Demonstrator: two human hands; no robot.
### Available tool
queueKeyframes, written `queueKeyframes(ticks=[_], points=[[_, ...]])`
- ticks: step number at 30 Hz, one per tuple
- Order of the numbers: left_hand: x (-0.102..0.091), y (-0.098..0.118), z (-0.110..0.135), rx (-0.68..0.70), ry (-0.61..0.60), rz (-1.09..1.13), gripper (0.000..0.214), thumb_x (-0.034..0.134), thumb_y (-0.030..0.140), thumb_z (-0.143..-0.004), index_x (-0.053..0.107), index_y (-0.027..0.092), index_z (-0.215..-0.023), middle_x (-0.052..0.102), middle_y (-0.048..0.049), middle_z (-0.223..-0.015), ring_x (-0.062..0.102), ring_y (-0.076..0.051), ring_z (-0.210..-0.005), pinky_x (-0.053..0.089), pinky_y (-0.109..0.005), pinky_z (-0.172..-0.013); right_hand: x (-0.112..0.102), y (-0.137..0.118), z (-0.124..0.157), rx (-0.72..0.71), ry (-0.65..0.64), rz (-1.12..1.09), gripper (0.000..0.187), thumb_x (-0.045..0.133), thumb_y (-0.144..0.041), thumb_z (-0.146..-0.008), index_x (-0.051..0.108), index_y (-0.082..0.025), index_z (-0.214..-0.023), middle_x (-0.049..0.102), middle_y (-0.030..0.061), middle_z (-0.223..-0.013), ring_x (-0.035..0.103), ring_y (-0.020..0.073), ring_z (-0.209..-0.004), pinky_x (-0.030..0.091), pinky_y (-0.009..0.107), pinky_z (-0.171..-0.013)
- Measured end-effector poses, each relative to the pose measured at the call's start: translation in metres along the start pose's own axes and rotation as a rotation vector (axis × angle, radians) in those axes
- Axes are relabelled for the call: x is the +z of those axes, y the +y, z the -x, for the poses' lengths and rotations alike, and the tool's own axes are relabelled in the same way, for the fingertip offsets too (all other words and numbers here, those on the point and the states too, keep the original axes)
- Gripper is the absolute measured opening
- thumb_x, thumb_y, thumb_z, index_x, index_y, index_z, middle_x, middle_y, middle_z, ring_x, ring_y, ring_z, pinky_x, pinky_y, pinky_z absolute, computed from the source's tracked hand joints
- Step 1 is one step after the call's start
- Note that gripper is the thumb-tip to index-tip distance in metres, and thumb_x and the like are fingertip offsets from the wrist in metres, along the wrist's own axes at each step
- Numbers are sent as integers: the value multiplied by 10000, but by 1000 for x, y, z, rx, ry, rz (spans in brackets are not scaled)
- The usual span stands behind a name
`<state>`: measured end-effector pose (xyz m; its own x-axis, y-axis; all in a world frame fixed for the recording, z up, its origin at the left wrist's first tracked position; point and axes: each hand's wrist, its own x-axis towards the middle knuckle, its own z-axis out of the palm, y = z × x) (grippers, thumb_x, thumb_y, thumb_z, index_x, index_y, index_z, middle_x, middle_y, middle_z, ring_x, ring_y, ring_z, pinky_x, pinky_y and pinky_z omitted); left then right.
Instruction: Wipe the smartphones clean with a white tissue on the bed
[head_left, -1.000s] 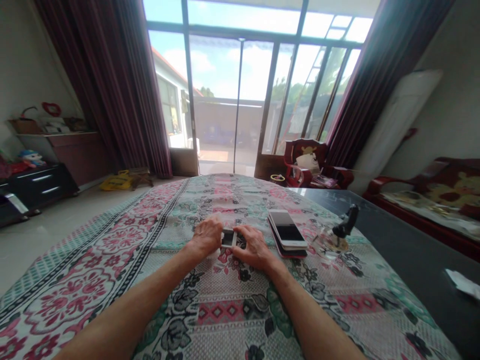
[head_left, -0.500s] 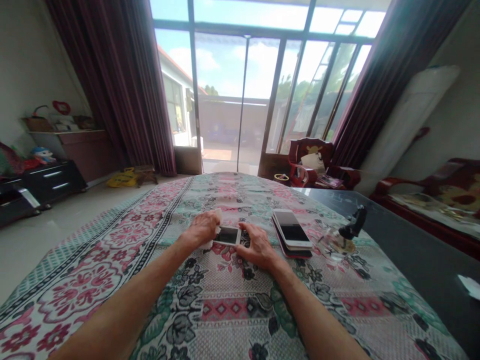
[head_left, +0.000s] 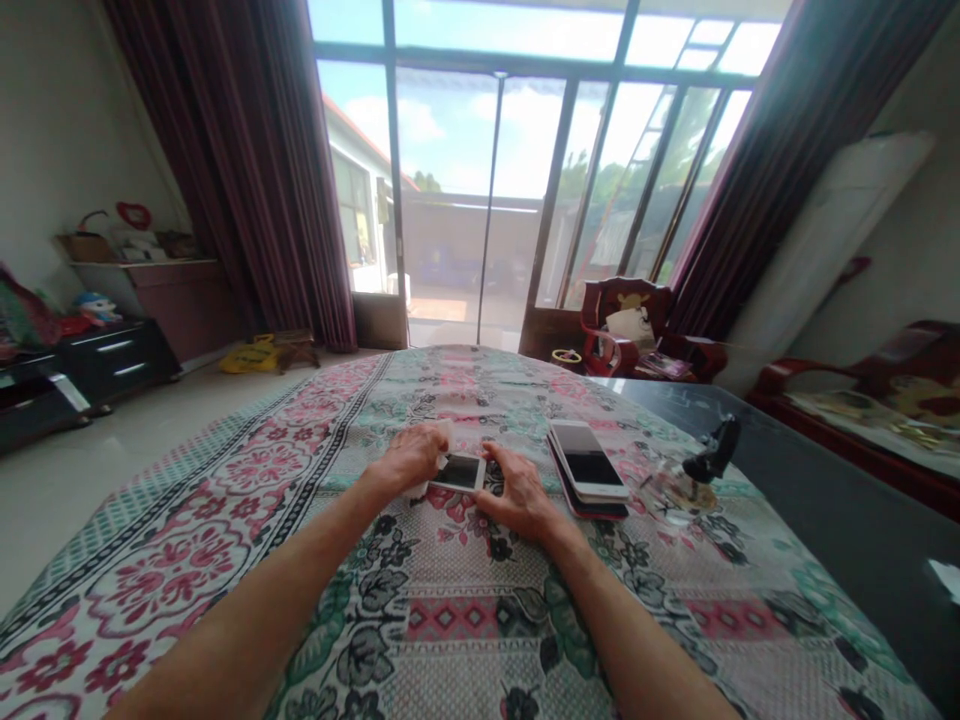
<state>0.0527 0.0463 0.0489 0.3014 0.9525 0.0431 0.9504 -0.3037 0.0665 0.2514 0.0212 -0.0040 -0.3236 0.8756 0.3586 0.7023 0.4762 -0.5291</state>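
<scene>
A white smartphone [head_left: 460, 473] with a dark screen lies sideways on the patterned tablecloth [head_left: 450, 560]. My right hand [head_left: 517, 490] grips its right end between thumb and fingers. My left hand [head_left: 411, 458] is closed on a white tissue [head_left: 448, 434] and presses it at the phone's left end, hiding that part. To the right of my right hand, a larger white smartphone [head_left: 587, 462] rests on top of a dark, flat object [head_left: 600, 510] with a reddish edge. Farther right stands a clear spray bottle [head_left: 679, 492] with a black trigger head [head_left: 712, 450].
A dark table surface [head_left: 787, 500] adjoins the cloth on the right. Beyond it are a red wooden armchair [head_left: 626, 325] and a matching sofa [head_left: 870, 370]. Glass doors [head_left: 465, 200] between purple curtains [head_left: 247, 170] stand ahead. A yellow bag [head_left: 251, 355] lies on the floor at left.
The view has shifted slightly, moving everything a little to the right in the picture. My left hand has moved slightly with the tissue at the phone's left end; my right hand keeps its hold.
</scene>
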Motion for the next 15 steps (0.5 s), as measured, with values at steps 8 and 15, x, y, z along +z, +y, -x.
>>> queueKeyframes(ticks=[8,15], points=[[-9,29,14,23,-68,-43,234,529,145,-785,691,171,-950,677,-108,-990,638,-218,-907,489,-293,-808,0,-1,0,5,-2,0,689,652,-298,-682,462,-164,-1331,602,120,-1242,516,273,-1184,352,435,-1024],[-13,10,11,284,-93,112,323,525,80,-700,734,235,-892,720,-39,-936,624,-176,-916,467,-262,-852,-1,-2,0,5,1,2,669,668,-280,-677,485,-154,-1307,604,124,-1240,517,273,-1187,343,439,-1032]])
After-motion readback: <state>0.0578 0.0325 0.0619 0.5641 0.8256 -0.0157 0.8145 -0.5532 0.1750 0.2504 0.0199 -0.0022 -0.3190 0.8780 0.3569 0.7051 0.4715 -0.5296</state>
